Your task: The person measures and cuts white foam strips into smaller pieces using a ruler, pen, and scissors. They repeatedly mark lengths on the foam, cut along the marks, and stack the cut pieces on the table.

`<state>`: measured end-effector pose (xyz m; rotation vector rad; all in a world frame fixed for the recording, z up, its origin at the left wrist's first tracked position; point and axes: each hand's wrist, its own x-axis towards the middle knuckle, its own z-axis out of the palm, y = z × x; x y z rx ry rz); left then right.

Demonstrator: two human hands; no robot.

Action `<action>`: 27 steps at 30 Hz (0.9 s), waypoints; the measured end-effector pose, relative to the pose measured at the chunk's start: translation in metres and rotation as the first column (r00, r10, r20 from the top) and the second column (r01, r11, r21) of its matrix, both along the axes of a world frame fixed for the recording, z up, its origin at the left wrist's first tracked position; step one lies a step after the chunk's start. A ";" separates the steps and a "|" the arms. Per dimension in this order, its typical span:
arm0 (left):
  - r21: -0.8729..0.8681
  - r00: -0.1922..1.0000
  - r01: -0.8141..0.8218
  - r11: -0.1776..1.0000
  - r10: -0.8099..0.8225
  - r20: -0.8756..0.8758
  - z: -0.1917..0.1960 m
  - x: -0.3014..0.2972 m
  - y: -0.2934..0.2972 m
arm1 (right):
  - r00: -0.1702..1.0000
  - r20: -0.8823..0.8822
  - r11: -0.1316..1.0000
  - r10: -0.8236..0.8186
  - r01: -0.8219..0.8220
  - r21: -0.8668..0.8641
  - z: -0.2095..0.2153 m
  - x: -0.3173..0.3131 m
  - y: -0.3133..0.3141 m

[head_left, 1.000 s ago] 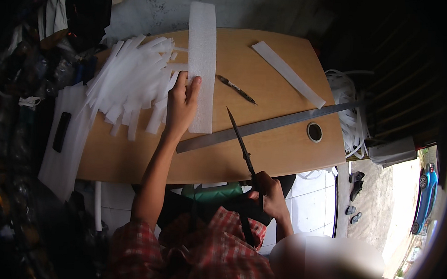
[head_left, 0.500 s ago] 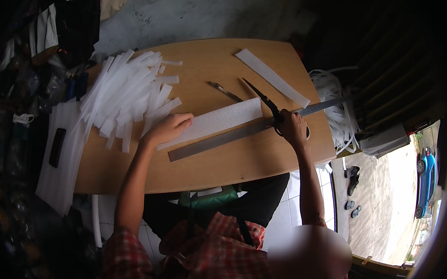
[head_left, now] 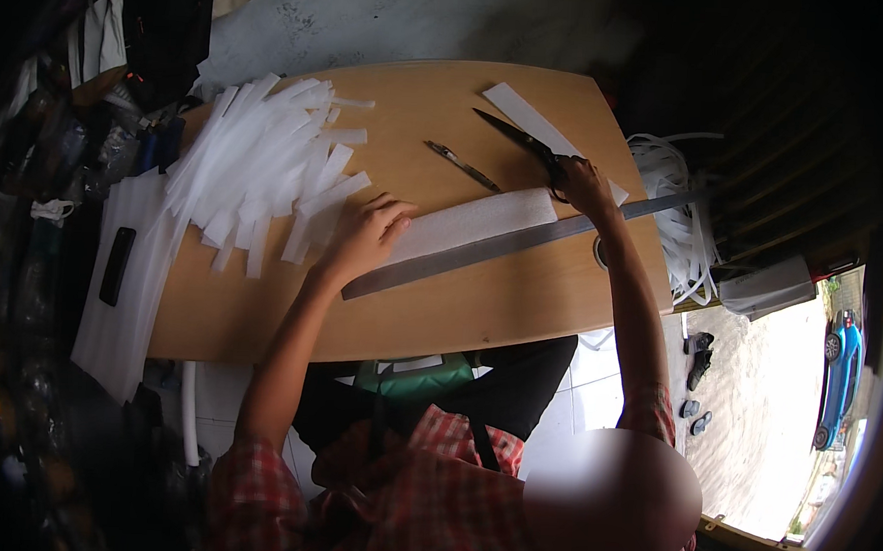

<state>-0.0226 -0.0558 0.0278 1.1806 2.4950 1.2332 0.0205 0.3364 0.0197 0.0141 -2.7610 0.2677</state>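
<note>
My left hand (head_left: 369, 235) has its fingers curled over the left end of a wide white foam strip (head_left: 473, 223), which lies against the far side of a long metal ruler (head_left: 462, 255). My right hand (head_left: 585, 190) grips black scissors (head_left: 521, 136) by the handles, past the strip's right end. Their blades point to the far left, above the table. Behind the scissors lies another white foam strip (head_left: 532, 119), partly covered by the blades and my right hand. A slim pen-like tool (head_left: 461, 165) rests beyond the wide strip.
Many narrow white foam strips are heaped in a pile (head_left: 259, 159) on the table's left. A dark phone (head_left: 117, 266) lies on foam sheeting (head_left: 114, 330) at the left edge. Coiled white strips (head_left: 676, 207) stand beyond the table's (head_left: 410, 323) right edge, under the ruler's overhanging end.
My right hand has carried the scissors away from the ruler toward the far side. My left hand and the wide foam strip have shifted right, with the strip now closer to the ruler.
</note>
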 end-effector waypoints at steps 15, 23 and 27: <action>-0.075 0.991 0.030 0.997 -0.040 -0.130 -0.002 0.026 -0.084 | 0.992 -0.129 1.000 0.003 -0.001 0.020 0.009 0.030 -0.091; -0.122 0.979 0.020 0.992 -0.044 -0.197 -0.002 0.021 -0.086 | 0.995 -0.023 0.994 0.098 -0.099 -0.034 -0.004 0.036 -0.133; -0.174 0.966 0.040 0.984 -0.083 -0.246 -0.001 0.023 -0.084 | 0.999 -0.038 1.000 0.018 -0.018 0.005 -0.001 0.016 -0.132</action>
